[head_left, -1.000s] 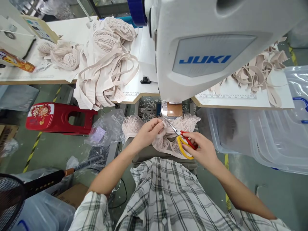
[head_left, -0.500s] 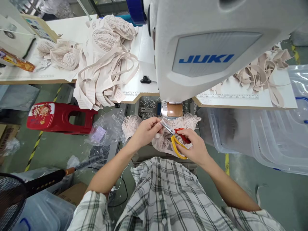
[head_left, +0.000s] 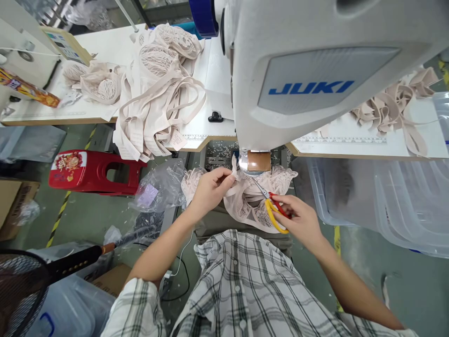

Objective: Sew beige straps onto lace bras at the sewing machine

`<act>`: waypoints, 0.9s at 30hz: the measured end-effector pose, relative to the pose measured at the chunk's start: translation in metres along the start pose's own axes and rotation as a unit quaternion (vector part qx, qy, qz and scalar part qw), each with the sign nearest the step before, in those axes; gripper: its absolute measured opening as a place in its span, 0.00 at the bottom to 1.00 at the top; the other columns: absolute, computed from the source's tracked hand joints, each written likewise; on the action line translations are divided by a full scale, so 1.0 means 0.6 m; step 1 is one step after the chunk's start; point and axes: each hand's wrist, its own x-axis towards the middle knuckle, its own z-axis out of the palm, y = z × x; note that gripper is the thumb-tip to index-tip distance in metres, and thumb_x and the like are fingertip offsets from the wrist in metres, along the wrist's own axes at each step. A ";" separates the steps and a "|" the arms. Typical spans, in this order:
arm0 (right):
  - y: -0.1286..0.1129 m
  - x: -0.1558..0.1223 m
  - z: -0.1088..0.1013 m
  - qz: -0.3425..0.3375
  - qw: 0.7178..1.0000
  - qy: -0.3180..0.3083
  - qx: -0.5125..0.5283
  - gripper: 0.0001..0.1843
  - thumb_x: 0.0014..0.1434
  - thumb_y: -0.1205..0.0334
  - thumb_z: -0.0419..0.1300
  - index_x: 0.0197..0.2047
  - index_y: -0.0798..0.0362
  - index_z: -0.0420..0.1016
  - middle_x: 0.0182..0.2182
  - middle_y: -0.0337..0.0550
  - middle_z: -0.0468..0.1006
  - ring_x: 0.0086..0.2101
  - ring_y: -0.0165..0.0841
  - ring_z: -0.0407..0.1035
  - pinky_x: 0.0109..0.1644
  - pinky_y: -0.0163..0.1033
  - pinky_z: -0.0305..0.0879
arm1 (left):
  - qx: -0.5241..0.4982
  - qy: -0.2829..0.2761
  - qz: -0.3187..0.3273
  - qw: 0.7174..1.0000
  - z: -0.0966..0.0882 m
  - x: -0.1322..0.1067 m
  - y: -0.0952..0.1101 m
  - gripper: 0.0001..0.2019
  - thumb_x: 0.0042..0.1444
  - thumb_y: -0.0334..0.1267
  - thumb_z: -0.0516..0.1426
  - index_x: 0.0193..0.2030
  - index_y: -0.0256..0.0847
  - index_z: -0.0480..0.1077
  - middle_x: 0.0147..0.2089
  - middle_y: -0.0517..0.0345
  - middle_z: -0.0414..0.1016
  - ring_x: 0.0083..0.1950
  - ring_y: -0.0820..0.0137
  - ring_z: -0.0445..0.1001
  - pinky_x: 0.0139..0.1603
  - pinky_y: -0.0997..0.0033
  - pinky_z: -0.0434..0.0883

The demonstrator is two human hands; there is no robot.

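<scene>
A beige lace bra [head_left: 250,206] lies under the head of a white JUKI sewing machine [head_left: 315,70], just in front of my chest. My left hand [head_left: 209,191] is closed, pinching a strap end of the bra near the presser foot. My right hand [head_left: 298,219] grips small scissors [head_left: 272,208] with yellow and red handles; their blades point up and left toward the needle area, over the lace.
A pile of beige bras and straps [head_left: 157,93] hangs over the white table [head_left: 105,51] at the left. More strap pieces [head_left: 389,107] lie at the right. Clear plastic bins [head_left: 403,201] stand to my right, a red stool [head_left: 91,171] and plastic bag [head_left: 159,189] to my left.
My right hand drew the scissors back to the right and down, away from my left hand. My left hand lifted the strap end slightly toward the presser foot.
</scene>
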 end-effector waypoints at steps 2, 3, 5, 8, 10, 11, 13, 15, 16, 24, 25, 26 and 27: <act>0.015 0.009 -0.023 0.021 0.999 0.003 -0.027 0.14 0.57 0.53 0.63 0.45 0.47 0.81 0.33 0.43 0.81 0.24 0.32 0.70 0.27 0.39 0.69 | 0.108 0.031 0.054 0.992 -0.004 0.001 -0.009 0.10 0.63 0.38 0.52 0.34 0.40 0.72 0.28 0.59 0.75 0.29 0.72 0.70 0.30 0.75 0.64; 0.022 0.020 -0.038 0.030 0.998 0.010 -0.047 0.15 0.56 0.53 0.63 0.45 0.47 0.80 0.32 0.43 0.81 0.24 0.33 0.70 0.27 0.39 0.68 | 0.154 0.038 0.072 0.985 -0.006 0.002 -0.012 0.10 0.63 0.37 0.51 0.37 0.40 0.73 0.27 0.60 0.74 0.28 0.72 0.70 0.30 0.74 0.63; 0.035 0.053 -0.073 0.047 0.993 0.045 -0.099 0.15 0.54 0.52 0.64 0.44 0.47 0.79 0.32 0.45 0.81 0.25 0.35 0.71 0.28 0.41 0.67 | 0.215 0.026 0.088 0.972 -0.011 0.005 -0.016 0.11 0.62 0.34 0.51 0.43 0.40 0.74 0.27 0.60 0.75 0.28 0.71 0.72 0.31 0.74 0.64; 0.046 0.132 -0.128 0.056 0.975 0.111 -0.182 0.12 0.54 0.50 0.64 0.40 0.45 0.76 0.31 0.49 0.80 0.27 0.40 0.71 0.28 0.44 0.63 | 0.234 -0.032 0.069 0.969 -0.024 0.015 -0.007 0.12 0.61 0.30 0.51 0.45 0.40 0.75 0.34 0.57 0.80 0.33 0.69 0.77 0.33 0.74 0.67; 0.047 0.188 -0.156 0.032 0.966 0.128 -0.221 0.10 0.56 0.46 0.60 0.36 0.42 0.72 0.30 0.51 0.78 0.28 0.44 0.70 0.27 0.46 0.58 | 0.222 -0.093 0.051 0.969 -0.038 0.023 0.004 0.13 0.63 0.30 0.50 0.47 0.40 0.74 0.36 0.57 0.82 0.35 0.69 0.79 0.34 0.75 0.69; 0.045 0.211 -0.165 0.008 0.965 0.125 -0.231 0.11 0.57 0.45 0.57 0.34 0.41 0.71 0.29 0.52 0.76 0.29 0.47 0.70 0.28 0.47 0.58 | 0.227 -0.123 0.050 0.965 -0.045 0.027 0.008 0.13 0.64 0.30 0.49 0.48 0.40 0.73 0.37 0.57 0.82 0.36 0.69 0.79 0.34 0.75 0.69; 0.035 0.238 -0.171 -0.050 0.964 0.123 -0.230 0.12 0.58 0.44 0.53 0.32 0.41 0.68 0.31 0.53 0.75 0.34 0.53 0.71 0.33 0.52 0.61 | 0.270 -0.163 0.062 0.947 -0.058 0.033 0.014 0.13 0.67 0.31 0.48 0.49 0.40 0.72 0.36 0.56 0.81 0.36 0.69 0.79 0.35 0.75 0.70; 0.020 0.234 -0.159 -0.075 0.965 0.141 -0.207 0.12 0.59 0.44 0.52 0.33 0.42 0.69 0.35 0.54 0.76 0.43 0.58 0.72 0.42 0.58 0.64 | 0.327 -0.160 0.067 0.929 -0.062 0.034 0.013 0.11 0.68 0.32 0.48 0.44 0.38 0.73 0.34 0.54 0.79 0.36 0.67 0.78 0.36 0.72 0.71; 0.011 0.220 -0.146 -0.065 0.969 0.153 -0.185 0.13 0.59 0.44 0.53 0.34 0.42 0.71 0.38 0.55 0.77 0.46 0.59 0.72 0.46 0.59 0.65 | 0.349 -0.148 0.071 0.923 -0.060 0.033 0.012 0.11 0.68 0.33 0.49 0.42 0.38 0.73 0.35 0.52 0.79 0.37 0.65 0.77 0.37 0.70 0.71; -0.009 0.060 0.012 -0.042 0.982 -0.166 0.081 0.36 0.51 0.34 0.64 0.56 0.49 0.75 0.57 0.55 0.75 0.56 0.51 0.71 0.59 0.53 0.70 | 0.385 -0.121 0.217 0.889 0.030 -0.001 0.025 0.18 0.72 0.46 0.46 0.35 0.38 0.67 0.25 0.58 0.70 0.27 0.68 0.71 0.28 0.72 0.64; -0.008 0.053 0.027 -0.030 0.981 -0.144 0.124 0.37 0.52 0.33 0.64 0.57 0.49 0.73 0.57 0.55 0.75 0.56 0.50 0.71 0.59 0.52 0.70 | 0.367 -0.105 0.226 0.896 0.041 -0.005 0.031 0.19 0.72 0.47 0.44 0.35 0.39 0.67 0.24 0.58 0.69 0.26 0.68 0.70 0.26 0.72 0.62; -0.010 0.049 0.038 -0.009 0.978 -0.111 0.174 0.35 0.55 0.32 0.60 0.56 0.48 0.73 0.55 0.54 0.77 0.54 0.48 0.73 0.57 0.51 0.72 | 0.340 -0.085 0.234 0.907 0.051 -0.008 0.038 0.20 0.72 0.48 0.43 0.34 0.40 0.66 0.23 0.59 0.68 0.25 0.69 0.69 0.25 0.71 0.60; -0.016 0.047 0.045 0.021 0.971 -0.076 0.224 0.32 0.59 0.32 0.55 0.54 0.47 0.72 0.51 0.52 0.79 0.50 0.45 0.75 0.53 0.49 0.74 | 0.304 -0.065 0.235 0.921 0.061 -0.011 0.046 0.21 0.72 0.48 0.42 0.32 0.41 0.64 0.22 0.59 0.67 0.24 0.69 0.67 0.24 0.71 0.59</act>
